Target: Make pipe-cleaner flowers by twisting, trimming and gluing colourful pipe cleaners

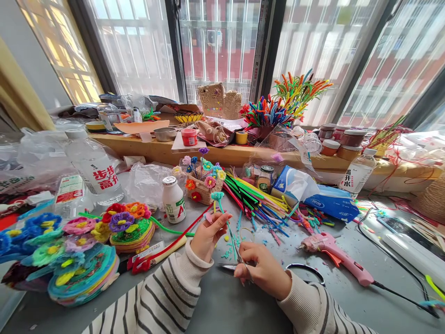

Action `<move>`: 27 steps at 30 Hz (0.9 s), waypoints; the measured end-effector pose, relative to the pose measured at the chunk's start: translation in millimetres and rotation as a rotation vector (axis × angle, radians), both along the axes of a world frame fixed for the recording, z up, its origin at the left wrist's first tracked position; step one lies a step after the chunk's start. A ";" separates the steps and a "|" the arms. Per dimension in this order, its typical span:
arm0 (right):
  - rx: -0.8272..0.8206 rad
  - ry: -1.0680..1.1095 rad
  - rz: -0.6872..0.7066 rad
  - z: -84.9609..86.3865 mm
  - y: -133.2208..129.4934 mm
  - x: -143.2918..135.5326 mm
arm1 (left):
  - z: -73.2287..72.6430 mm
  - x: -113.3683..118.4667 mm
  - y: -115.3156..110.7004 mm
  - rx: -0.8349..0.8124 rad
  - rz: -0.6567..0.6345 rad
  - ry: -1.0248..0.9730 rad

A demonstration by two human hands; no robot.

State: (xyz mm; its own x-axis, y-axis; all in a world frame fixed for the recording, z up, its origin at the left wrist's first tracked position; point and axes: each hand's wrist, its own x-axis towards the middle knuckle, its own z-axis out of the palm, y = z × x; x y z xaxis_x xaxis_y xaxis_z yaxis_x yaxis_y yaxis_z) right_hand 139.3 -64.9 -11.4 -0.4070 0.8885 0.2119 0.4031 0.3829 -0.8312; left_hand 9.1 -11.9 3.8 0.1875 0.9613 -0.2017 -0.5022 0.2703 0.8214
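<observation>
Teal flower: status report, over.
Left hand holds teal flower by the stem. Right hand on scissors, near the stem's lower part. Pink glue gun lies right, clear of both hands.

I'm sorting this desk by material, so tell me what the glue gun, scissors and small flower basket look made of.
Glue gun: pink plastic, probably, smooth by its molded body and soft shine.
Scissors: smooth metal blades, likely, by their grey glint.
Flower basket: matte straw or paper cord; its tan weave fits either.
</observation>
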 end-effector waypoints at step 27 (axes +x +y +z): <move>0.030 0.019 0.005 -7.2 -0.9 0.4 | -0.8 0.8 0.9 0.007 0.005 0.020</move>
